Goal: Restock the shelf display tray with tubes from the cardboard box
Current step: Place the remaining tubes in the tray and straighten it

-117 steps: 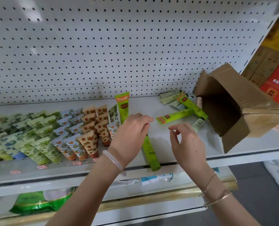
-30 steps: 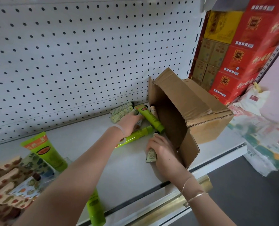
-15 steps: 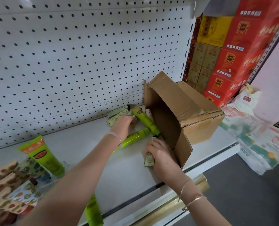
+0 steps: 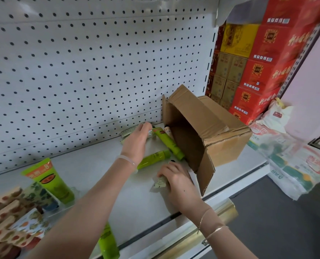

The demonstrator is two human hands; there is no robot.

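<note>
Right hand (image 4: pixel 176 177) grips pale tube (image 4: pixel 160 182) — mostly hidden | left hand (image 4: pixel 138 140) covers tubes (image 4: pixel 127 132)

We are looking at the brown cardboard box (image 4: pixel 211 131), which is lying on its side, flaps open, mouth facing left. A slanting green tube (image 4: pixel 167 143) is resting at that mouth, a second green tube (image 4: pixel 153 158) is lying just beside it, and we are gripping a small pale tube (image 4: pixel 160 183) in our right hand (image 4: pixel 177 182).
</note>
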